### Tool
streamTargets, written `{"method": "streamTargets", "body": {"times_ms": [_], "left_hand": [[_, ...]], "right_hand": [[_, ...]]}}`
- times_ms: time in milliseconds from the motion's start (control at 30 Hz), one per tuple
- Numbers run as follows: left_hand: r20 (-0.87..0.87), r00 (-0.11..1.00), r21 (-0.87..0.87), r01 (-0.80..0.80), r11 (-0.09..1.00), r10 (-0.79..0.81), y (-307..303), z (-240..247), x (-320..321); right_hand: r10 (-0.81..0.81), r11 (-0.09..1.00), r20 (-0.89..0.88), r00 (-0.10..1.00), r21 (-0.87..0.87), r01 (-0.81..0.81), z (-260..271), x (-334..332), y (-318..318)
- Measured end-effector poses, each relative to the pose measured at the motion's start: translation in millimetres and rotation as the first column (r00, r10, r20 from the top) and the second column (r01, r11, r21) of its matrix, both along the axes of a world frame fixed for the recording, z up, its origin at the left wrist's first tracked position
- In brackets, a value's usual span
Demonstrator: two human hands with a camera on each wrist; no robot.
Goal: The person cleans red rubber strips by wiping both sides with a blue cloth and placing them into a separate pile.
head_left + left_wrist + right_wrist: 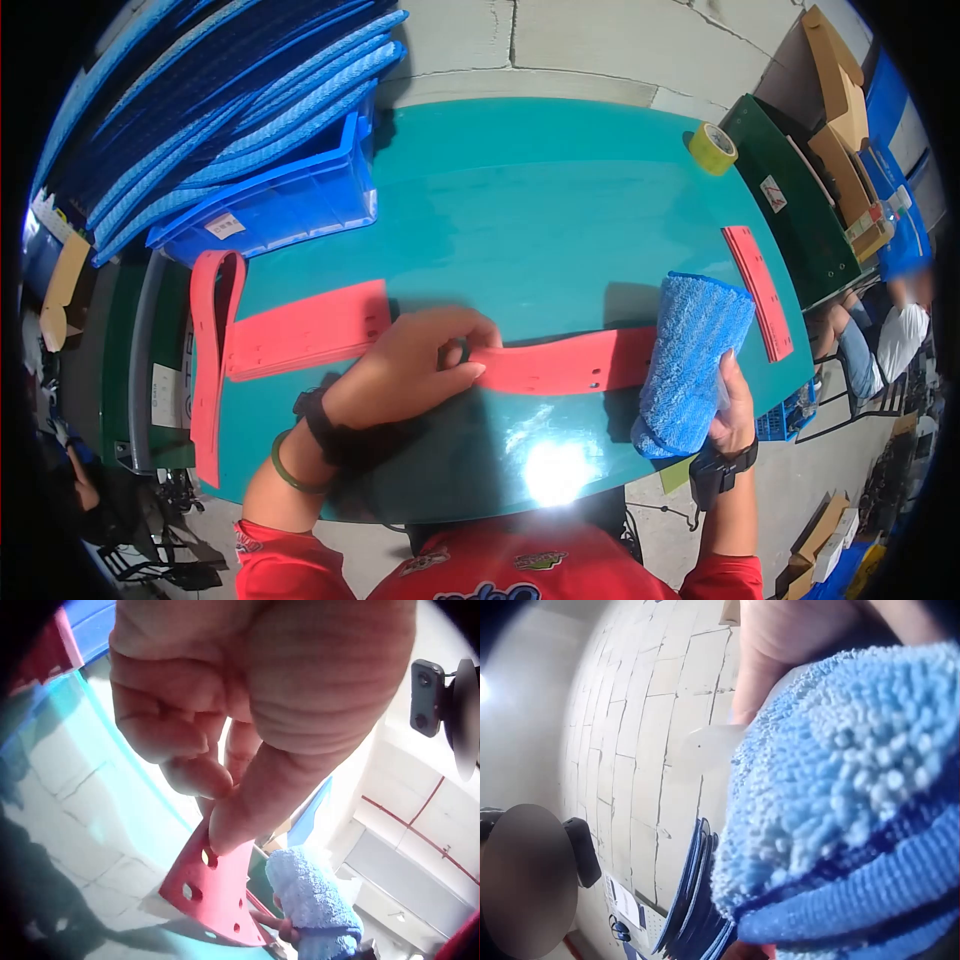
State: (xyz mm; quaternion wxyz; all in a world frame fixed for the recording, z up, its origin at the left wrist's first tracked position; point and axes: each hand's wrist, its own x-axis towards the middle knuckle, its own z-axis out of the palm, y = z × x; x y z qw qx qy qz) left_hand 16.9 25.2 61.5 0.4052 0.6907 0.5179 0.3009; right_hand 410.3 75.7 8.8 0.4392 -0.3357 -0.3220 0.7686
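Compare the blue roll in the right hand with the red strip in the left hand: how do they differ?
The blue roll is thick and fuzzy; the red strip is thin and smooth. The red strip has holes; the blue roll shows none. Both are hand-held.

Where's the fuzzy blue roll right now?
In the head view, the fuzzy blue roll is on the right, held in the right hand. The red strip pinched by the left hand reaches its left side.
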Motion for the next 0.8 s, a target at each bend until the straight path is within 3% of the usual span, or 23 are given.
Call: {"method": "streamTargets", "body": {"times_ms": [267,300,367,400,467,500,567,633,700,767,800], "left_hand": [[0.037,0.999,0.034,0.025,0.999,-0.026,-8,6,-2],[0.075,0.995,0.135,0.053,0.989,-0.064,-8,4,-2],[0.111,0.988,0.244,0.081,0.967,-0.11,-7,2,-2],[0.117,0.989,0.256,0.058,0.965,-0.09,-8,2,-2],[0.127,0.989,0.267,0.036,0.963,-0.072,-9,-1,-5],[0.091,0.992,0.234,0.067,0.97,-0.09,-10,-3,-8],[0.061,0.992,0.203,0.096,0.974,-0.11,-11,0,-14],[-0.036,0.983,-0.217,0.168,0.962,-0.18,-15,18,-19],[-0.065,0.962,-0.251,0.242,0.937,-0.266,-16,21,-24],[-0.091,0.932,-0.291,0.311,0.905,-0.35,-18,15,-26],[-0.15,0.932,-0.128,0.312,0.941,-0.33,-17,6,-26]], "right_hand": [[-0.088,0.996,-0.122,0.989,-0.006,0.088,-9,-5,1],[-0.089,0.996,-0.123,0.988,-0.003,0.09,-10,-2,-2],[-0.077,0.987,-0.117,0.99,0.131,0.092,-13,6,-11],[-0.089,0.964,0.002,0.996,0.253,0.086,-17,12,-14],[-0.083,0.978,-0.079,0.993,0.184,0.097,-18,18,-14],[-0.081,0.989,-0.161,0.984,0.111,0.099,-18,21,-15],[-0.107,0.988,-0.08,0.991,0.102,0.115,-15,32,-17],[-0.049,0.953,-0.009,0.999,0.299,0.049,-15,39,-15],[-0.068,0.955,0.042,0.997,0.291,0.053,-1,41,-18],[-0.146,0.966,0.226,0.963,0.244,0.089,17,36,-20],[-0.129,0.969,0.255,0.958,0.238,0.067,27,30,-21]]}}
